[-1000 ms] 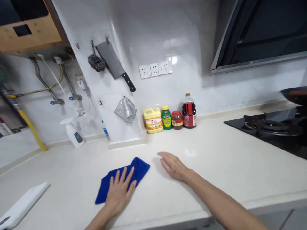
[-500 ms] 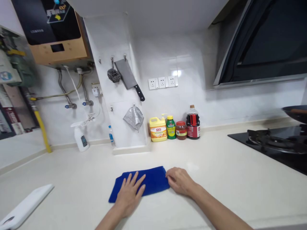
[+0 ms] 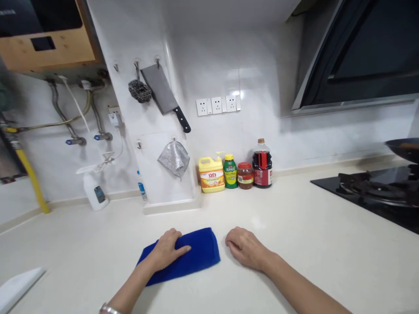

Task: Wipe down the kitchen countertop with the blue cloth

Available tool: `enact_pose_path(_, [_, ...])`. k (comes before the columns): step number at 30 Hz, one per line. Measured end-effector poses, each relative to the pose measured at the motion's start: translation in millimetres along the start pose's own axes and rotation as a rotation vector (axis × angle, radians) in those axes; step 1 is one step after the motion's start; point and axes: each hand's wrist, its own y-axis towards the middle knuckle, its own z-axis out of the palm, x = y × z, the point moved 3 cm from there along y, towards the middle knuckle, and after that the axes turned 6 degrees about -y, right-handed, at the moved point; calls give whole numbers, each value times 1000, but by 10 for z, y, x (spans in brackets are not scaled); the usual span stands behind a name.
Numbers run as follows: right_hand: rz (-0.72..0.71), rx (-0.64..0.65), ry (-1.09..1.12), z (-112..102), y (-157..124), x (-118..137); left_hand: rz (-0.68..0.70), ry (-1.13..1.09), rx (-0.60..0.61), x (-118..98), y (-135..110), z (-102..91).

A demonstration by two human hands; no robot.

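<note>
Head view: blue cloth (image 3: pixel 196 255) lies on the surface (image 3: pixel 294 226) up front. Left hand (image 3: pixel 166 253) has its grip curled closed on it; right hand (image 3: pixel 244 248) is loosely fisted, empty, just beside its edge. Looks soft, light and floppy, so a corner's the easiest hold. Yellow jug (image 3: pixel 211 175) by the wall reads 立白.

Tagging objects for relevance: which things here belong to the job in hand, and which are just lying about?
In use:
blue cloth
left hand, resting on the cloth
right hand, just beside the cloth
countertop, under both

Lying about:
yellow detergent jug
green bottle
red-lidded jar
dark sauce bottle
cleaver, hung on the wall
spray bottle
gas hob
</note>
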Motion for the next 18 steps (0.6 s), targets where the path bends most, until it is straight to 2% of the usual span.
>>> enact_pose_path(3, [-15,-33,-23,40,15,-17,68,10,-75,39,59,124])
enact_pose_path(6, [-26,-32,5,57,16,-31,85,186,-166,82,239,123])
enact_pose_path(9, [-24,-22,44,62,15,-47,80,303,-278,135,548,-46])
enact_pose_path(14, [-41,-73,20,91,35,-46,18,284,-503,238,1172,-428])
enact_pose_path(16, [-41,-85,7,107,46,-42,-46,231,-628,282,1379,-506])
enact_pose_path(18, [-42,-90,-3,117,54,-35,-152,153,-793,341,1532,-503])
